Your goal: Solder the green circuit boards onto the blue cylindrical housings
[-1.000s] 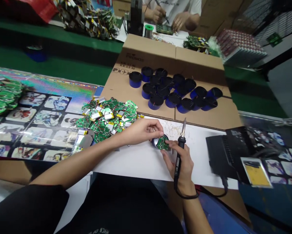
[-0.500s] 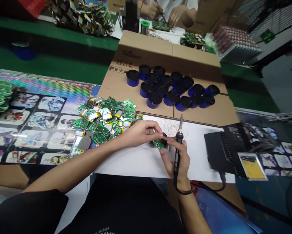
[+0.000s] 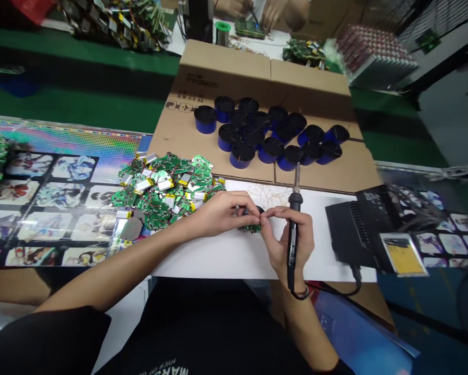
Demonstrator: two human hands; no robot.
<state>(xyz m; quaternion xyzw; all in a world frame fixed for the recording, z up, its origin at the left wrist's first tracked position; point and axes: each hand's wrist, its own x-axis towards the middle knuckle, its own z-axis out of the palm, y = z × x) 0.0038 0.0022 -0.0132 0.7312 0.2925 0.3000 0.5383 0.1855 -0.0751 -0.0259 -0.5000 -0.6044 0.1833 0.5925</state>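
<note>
My left hand [image 3: 222,212] is shut on a small blue-and-black cylinder with a green circuit board [image 3: 252,228] on its end, mostly hidden by my fingers. My right hand [image 3: 294,240] grips a black soldering iron [image 3: 295,204], its metal tip pointing up and away from the work. Two fingertips of that hand also reach across to touch the cylinder. Both hands are over a white sheet [image 3: 234,258]. A heap of green circuit boards [image 3: 163,190] with small silver-and-yellow batteries lies just beyond my left wrist.
Several blue cylinders with black tops [image 3: 241,155] stand on flattened cardboard [image 3: 214,135] beyond the sheet. A black soldering station [image 3: 345,234] sits to the right. A co-worker's hands [image 3: 270,11] work on a board at the far side.
My right hand has moved in, and its fingertips now cover more of the board. The soldering iron has swung more upright. The whole view has shifted slightly upward.
</note>
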